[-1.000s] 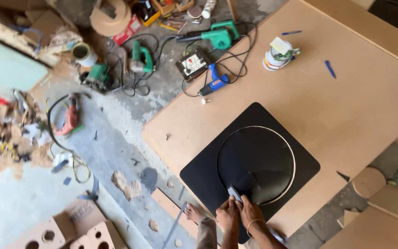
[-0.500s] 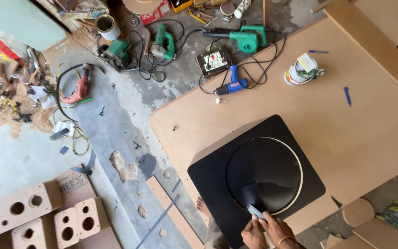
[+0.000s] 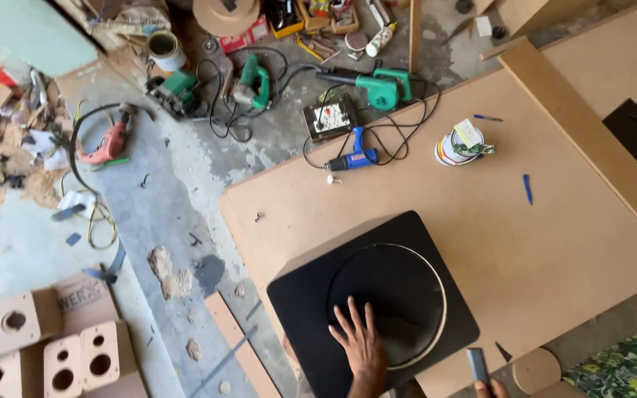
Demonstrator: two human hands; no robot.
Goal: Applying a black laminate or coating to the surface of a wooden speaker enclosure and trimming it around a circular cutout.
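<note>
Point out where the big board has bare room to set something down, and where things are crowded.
The brown board is bare between the black box and the paint can, apart from a blue pen. The left hand lies flat on the box's black circular panel. The floor strip above is crowded: green blower, blue glue gun, cords.

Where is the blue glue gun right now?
In the head view the blue glue gun lies at the far left edge of the brown board, half on the concrete floor, just below the small white control box and left of the paint can.
</note>
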